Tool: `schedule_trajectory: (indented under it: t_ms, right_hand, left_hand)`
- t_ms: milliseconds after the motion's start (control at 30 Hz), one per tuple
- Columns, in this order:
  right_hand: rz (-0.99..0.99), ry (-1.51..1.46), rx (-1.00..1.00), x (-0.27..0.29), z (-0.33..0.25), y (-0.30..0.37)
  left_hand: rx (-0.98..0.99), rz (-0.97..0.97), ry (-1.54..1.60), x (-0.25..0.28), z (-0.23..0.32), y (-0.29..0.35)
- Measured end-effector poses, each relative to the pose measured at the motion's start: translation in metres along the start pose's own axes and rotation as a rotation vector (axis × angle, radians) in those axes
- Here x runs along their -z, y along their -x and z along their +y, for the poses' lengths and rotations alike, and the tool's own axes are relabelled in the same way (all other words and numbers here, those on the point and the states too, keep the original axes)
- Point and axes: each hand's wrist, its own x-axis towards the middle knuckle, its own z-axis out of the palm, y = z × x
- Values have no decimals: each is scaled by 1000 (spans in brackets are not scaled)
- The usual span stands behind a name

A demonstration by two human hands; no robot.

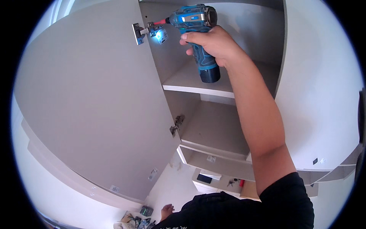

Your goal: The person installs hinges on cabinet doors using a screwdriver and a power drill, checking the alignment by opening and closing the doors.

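Blue cordless driver (193,18): red bit (161,22) at upper hinge (138,33) | right hand (213,42): fingers wrapped round handle (203,58) | left hand (167,210): low, grip unclear | probably hefty, rigid; handle best hold

The right grip (213,42) covers the trigger and upper handle of the cordless driver (192,20), and the tip of its red bit (161,22) is lost against the upper hinge (144,31), too small to tell whether it sits in a screw, while glare washes out part of the label (163,36) there. The left grip (167,210) is small, its forearm hidden by the black shirt (232,213), so whether it holds anything cannot be told. The lower edge cuts off the jumbled tools (141,221), and the dark bits (230,183) on the tabletop (224,185) are too tiny to identify.
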Motion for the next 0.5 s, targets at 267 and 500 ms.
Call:
schedule_trajectory:
  t_ms: [267, 500]
  right_hand:
    - [0, -44, 7, 7, 8, -3]
    - [136, -455, 43, -9, 11, 93]
  left_hand:
    - [-579, 119, 120, -81, 217, 21]
    - [-686, 74, 382, -97, 277, 41]
